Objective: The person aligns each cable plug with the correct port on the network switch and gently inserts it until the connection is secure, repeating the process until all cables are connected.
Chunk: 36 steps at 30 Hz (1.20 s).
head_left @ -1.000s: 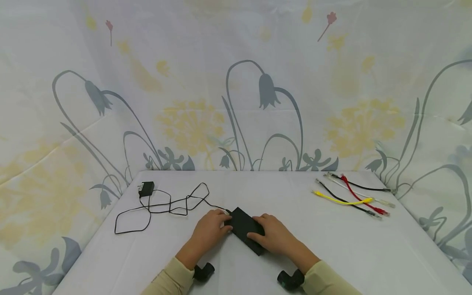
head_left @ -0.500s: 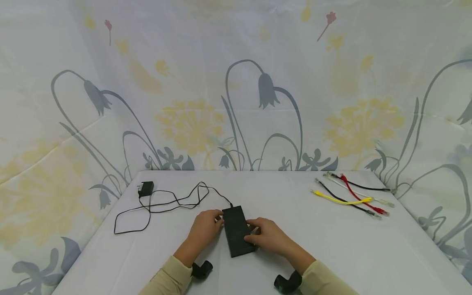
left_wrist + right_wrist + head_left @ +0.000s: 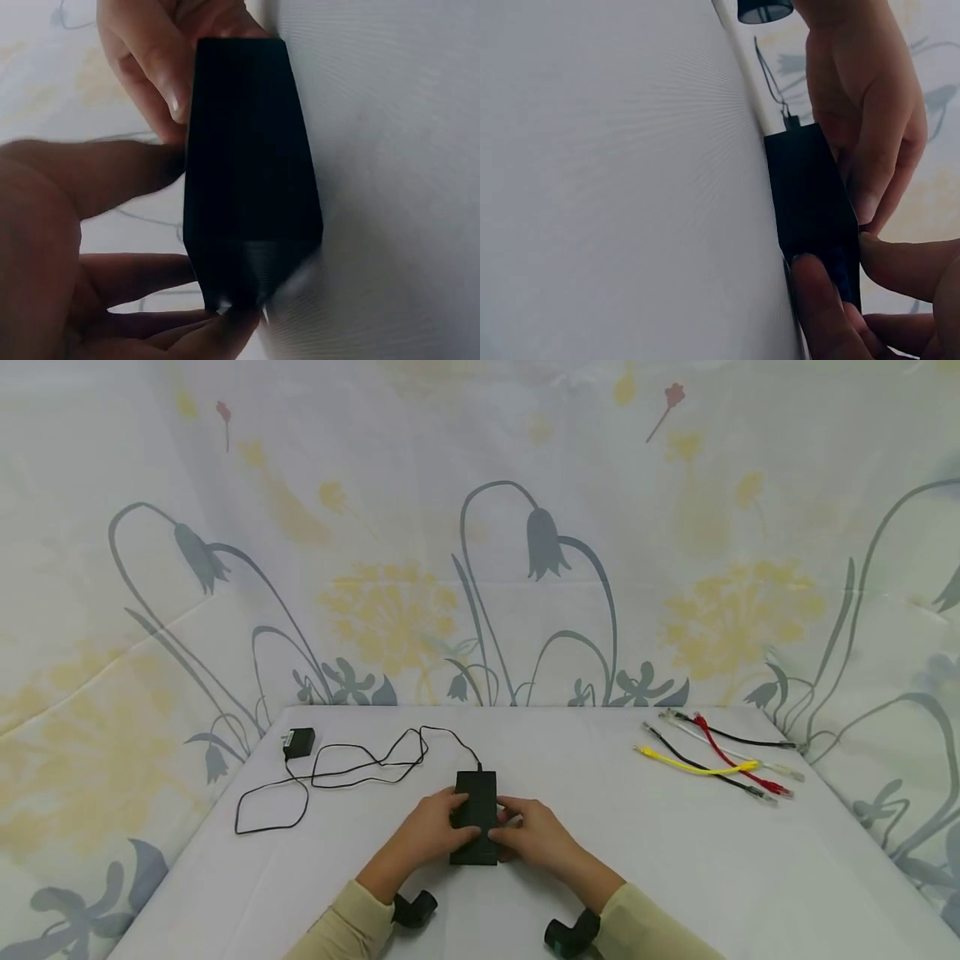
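Note:
A flat black rectangular device [image 3: 477,810] lies lengthwise in front of me, its long sides pointing away. A thin black power cord [image 3: 480,766] enters its far end. My left hand [image 3: 427,833] grips the left side, thumb on top. On the opposite side my right hand [image 3: 542,839] holds the edge between thumb and fingers. In the left wrist view the device [image 3: 247,142] shows a plain dark face, with fingers at its corner. The right wrist view shows right fingers against an end of the device [image 3: 810,187]; ports or markings are too dark to tell.
The cord loops leftward across the white table [image 3: 570,752] to a black power adapter [image 3: 300,742]. At the back right lie several network cables, including a yellow cable [image 3: 693,769] and a red cable [image 3: 723,754]. A floral curtain [image 3: 495,610] stands behind the table.
The device has turned from slanting to straight, its far end now pointing away from me. My right hand has shifted slightly left with it. The cord's loops have moved along.

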Each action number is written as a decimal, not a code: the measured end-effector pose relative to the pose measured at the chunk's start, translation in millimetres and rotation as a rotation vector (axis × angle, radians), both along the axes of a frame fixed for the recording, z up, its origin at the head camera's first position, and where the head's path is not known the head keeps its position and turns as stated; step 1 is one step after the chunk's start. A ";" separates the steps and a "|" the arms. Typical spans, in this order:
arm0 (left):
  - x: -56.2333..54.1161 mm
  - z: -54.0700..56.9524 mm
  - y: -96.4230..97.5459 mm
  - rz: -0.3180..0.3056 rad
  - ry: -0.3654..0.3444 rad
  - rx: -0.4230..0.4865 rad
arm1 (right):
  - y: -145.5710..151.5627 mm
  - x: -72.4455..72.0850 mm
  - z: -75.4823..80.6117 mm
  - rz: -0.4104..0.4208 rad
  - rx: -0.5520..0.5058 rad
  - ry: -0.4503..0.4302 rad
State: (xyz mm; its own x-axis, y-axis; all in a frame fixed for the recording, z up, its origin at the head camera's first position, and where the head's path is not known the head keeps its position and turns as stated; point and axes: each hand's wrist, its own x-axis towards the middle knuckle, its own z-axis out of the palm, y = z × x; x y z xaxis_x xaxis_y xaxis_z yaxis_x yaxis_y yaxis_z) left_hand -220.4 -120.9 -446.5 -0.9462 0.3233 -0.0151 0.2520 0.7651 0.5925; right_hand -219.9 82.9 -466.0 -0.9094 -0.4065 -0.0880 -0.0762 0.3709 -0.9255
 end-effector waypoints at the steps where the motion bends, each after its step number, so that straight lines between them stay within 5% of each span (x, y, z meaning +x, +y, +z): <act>1: 0.9 0.4 -0.4 -0.012 -0.024 0.000 | -1.4 -1.3 -0.1 -0.003 -0.005 -0.002; 5: 3.6 0.1 -2.3 -0.061 -0.104 0.012 | -7.9 -6.5 -0.2 -0.015 -0.013 -0.009; 10: 1.9 -3.0 -6.1 -0.114 -0.101 0.009 | -18.2 -15.2 -0.5 -0.025 -0.016 -0.018; 26: -20.5 -15.4 -32.0 -0.050 -0.036 -0.001 | -47.6 -48.0 -2.3 -0.047 -0.085 -0.096; 36: -24.3 -15.0 -37.8 -0.042 -0.037 0.015 | -52.9 -56.9 -5.5 -0.036 -0.138 -0.124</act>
State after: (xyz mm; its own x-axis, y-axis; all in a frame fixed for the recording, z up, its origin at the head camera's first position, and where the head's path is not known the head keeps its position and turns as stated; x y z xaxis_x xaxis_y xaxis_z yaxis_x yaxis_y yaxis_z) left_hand -244.7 -158.7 -461.5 -0.9305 0.3635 -0.0449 0.2614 0.7450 0.6138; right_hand -276.8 29.9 -471.4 -0.9091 -0.3901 -0.1461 0.0529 0.2397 -0.9694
